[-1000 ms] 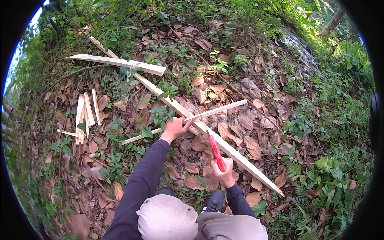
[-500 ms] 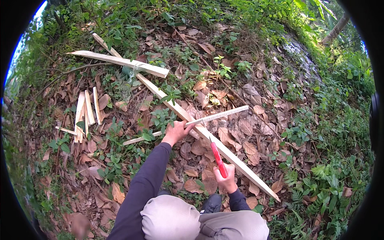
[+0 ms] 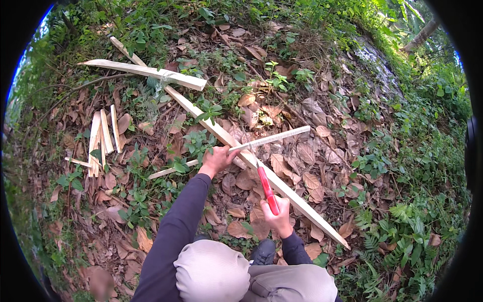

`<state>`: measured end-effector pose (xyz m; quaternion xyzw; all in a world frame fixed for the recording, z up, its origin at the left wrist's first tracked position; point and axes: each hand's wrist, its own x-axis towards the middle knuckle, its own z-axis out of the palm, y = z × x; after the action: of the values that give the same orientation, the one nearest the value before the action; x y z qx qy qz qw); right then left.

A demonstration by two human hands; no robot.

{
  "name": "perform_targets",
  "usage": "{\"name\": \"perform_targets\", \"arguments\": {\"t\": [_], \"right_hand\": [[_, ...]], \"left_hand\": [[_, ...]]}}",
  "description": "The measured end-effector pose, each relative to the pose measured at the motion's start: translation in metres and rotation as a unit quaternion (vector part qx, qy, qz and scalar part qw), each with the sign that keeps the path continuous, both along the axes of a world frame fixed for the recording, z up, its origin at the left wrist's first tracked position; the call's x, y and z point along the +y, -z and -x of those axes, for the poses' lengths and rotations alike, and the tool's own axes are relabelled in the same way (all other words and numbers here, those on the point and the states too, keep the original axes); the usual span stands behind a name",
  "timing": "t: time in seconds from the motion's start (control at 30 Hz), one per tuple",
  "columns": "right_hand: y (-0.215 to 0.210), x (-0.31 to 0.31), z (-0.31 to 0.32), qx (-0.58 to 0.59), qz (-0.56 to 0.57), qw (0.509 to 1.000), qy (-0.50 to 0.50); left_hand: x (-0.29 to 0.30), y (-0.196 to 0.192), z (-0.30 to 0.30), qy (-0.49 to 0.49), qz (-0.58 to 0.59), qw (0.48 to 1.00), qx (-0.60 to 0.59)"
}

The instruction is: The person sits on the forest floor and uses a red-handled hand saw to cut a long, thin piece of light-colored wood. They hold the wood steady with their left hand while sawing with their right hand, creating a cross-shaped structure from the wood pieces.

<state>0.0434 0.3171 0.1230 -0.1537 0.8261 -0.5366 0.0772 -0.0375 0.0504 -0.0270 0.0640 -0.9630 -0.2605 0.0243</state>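
Stick (image 3: 266, 140), thin and pale, is laid across a long plank (image 3: 241, 151) on leaf-strewn ground, just in front of the person. Its long axis runs from near left to far right, rising slightly to the right; the plank's axis crosses it, running from far left to near right. At far left a cluster of short cut strips (image 3: 103, 138) lies on the leaves, well apart from the hands, and beyond it a broader board (image 3: 146, 73) rests over the plank's far end. The left hand (image 3: 217, 158) is closed around the stick just left of the crossing and is the nearer hand to it. A red-handled saw (image 3: 266, 189) is gripped in the right hand (image 3: 277, 214), fingers wrapped tight about the handle, with the tip meeting the stick near the crossing, just right of the left hand. The blade itself is too thin to be made out clearly. No packages, labels or signs are seen.
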Motion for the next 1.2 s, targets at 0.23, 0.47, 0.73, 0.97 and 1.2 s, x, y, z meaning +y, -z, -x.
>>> {"name": "perform_targets", "arguments": {"t": [0.23,0.47,0.73,0.97,1.2], "right_hand": [[-0.007,0.020,-0.024,0.018,0.010,0.999,-0.026],[0.001,0.032,-0.020,0.040,0.009,0.999,-0.013],[0.019,0.021,-0.001,0.020,0.005,1.000,-0.014],[0.017,0.011,0.003,0.035,0.015,0.999,-0.010],[0.022,-0.007,0.019,0.044,0.002,0.999,-0.022]], "left_hand": [[0.001,-0.007,0.004,0.001,-0.011,1.000,0.006],[0.004,-0.028,-0.001,-0.017,0.007,1.000,-0.013],[0.004,-0.016,-0.001,-0.025,0.027,0.999,0.027],[0.003,-0.015,0.000,-0.020,0.017,0.999,0.025],[0.004,-0.011,-0.001,-0.028,0.039,0.998,0.046]]}}
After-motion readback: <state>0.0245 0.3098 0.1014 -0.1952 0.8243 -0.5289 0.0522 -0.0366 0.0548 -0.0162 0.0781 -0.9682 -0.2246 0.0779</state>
